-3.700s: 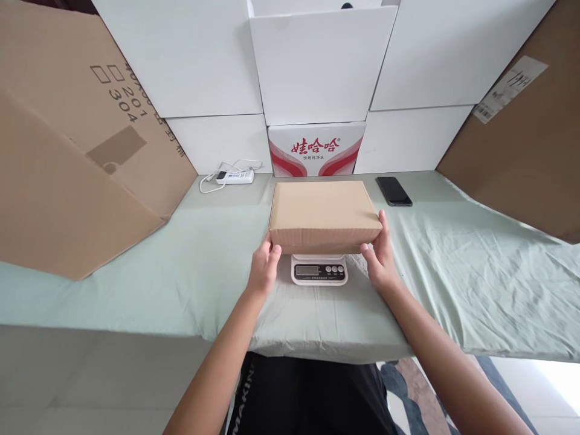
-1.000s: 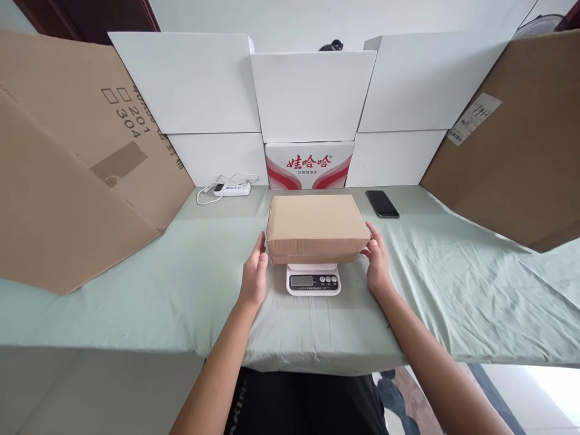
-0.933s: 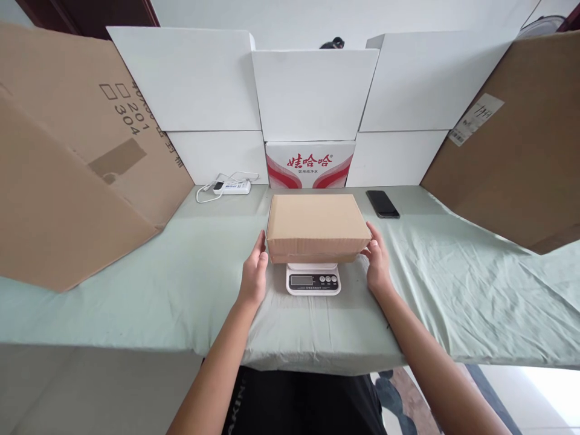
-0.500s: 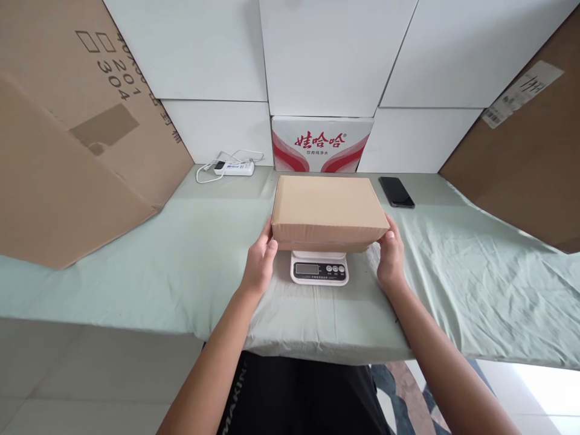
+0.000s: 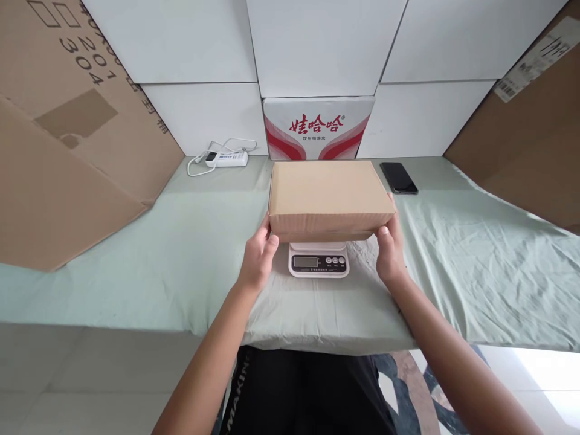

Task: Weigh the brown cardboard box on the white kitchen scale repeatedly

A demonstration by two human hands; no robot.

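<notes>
1. While the head view is looking down on a cloth-covered table (image 5: 113, 284), a brown cardboard box (image 5: 328, 188) is occupying the centre, directly over a white digital scale (image 5: 319, 263); the box is hiding most of the weighing platform, so contact between the two is not showing clearly.
2. Left hand (image 5: 258, 257): holding the box at its left side, the thumb lying by the lower front corner, the fingers partly disappearing behind the side.
3. Right hand (image 5: 390, 251): holding the box at its right side, the thumb lying against the lower front edge, the fingers extending along the side.
4. Scale front: a display (image 5: 306, 261) and three round buttons (image 5: 335, 260) are protruding into view below the box.
5. Surroundings: a red-lettered carton (image 5: 318, 139) is standing behind the box; a black phone (image 5: 399, 177) is lying beyond the right hand.
</notes>
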